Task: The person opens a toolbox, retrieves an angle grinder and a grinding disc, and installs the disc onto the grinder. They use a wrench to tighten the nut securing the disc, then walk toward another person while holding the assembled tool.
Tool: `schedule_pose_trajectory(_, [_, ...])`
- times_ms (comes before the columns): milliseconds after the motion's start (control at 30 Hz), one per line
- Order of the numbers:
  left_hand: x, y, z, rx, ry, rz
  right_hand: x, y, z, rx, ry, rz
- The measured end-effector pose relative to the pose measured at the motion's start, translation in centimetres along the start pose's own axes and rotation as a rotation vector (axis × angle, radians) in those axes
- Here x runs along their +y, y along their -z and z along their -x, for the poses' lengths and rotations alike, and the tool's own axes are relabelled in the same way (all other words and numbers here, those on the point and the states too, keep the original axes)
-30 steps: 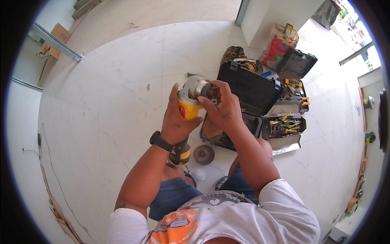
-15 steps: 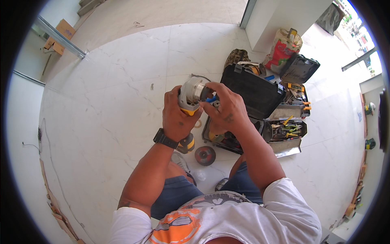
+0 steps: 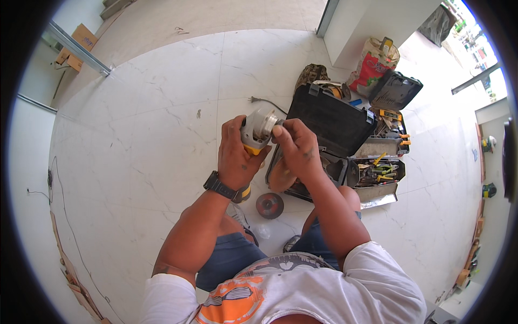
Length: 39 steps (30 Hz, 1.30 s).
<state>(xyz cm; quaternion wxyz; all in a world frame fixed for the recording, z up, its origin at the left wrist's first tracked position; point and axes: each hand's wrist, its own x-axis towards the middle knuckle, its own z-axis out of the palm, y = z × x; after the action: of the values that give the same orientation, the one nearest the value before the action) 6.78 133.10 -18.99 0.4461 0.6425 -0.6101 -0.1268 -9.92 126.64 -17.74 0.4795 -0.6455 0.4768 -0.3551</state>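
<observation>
My left hand (image 3: 237, 148) is closed around the head of an angle grinder (image 3: 252, 132), grey with a yellow body, held up over the floor. Its shiny metal collar (image 3: 265, 123) faces right. At that collar my right hand (image 3: 300, 147) pinches a small dark round piece (image 3: 277, 127) between thumb and forefinger; whether it is a nut or a flange I cannot tell. A tan, blurred rounded shape (image 3: 280, 175) shows just under my right hand, partly hidden. On the floor below lies a dark red grinding disc (image 3: 270, 206).
Right of my hands stands an open black tool case (image 3: 330, 120). Beside it is an open metal toolbox (image 3: 377, 175) with pliers and other hand tools. Further back are another open case (image 3: 396, 89) and a red and white sack (image 3: 373, 66). A plugged cord (image 3: 264, 100) lies beyond the grinder.
My right hand has shifted its grip at the collar, fingers drawn closer together around the dark piece. The tan shape now shows beneath it. My left hand still holds the grinder.
</observation>
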Motion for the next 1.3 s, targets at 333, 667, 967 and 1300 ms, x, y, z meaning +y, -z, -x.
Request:
schedule_pose_trajectory(333, [-0.4, -0.1, -0.2, 0.006, 0.01, -0.021, -0.3, 0.8, 0.1, 0.005, 0.221, 0.272])
schedule_pose_trajectory(667, [-0.4, 0.0, 0.1, -0.002, -0.105, -0.054, 0.5, 1.4, -0.7, -0.269, -0.46, -0.42])
schedule_pose_trajectory(967, [-0.4, -0.3, 0.3, -0.04, 0.015, -0.006, -1.3, 0.5, 1.0, -0.041, 0.143, 0.289])
schedule_pose_trajectory(1300, [-1.5, -0.3, 0.3, -0.231, 0.217, 0.351, 0.4, 1.4, -0.8, 0.113, -0.279, -0.263])
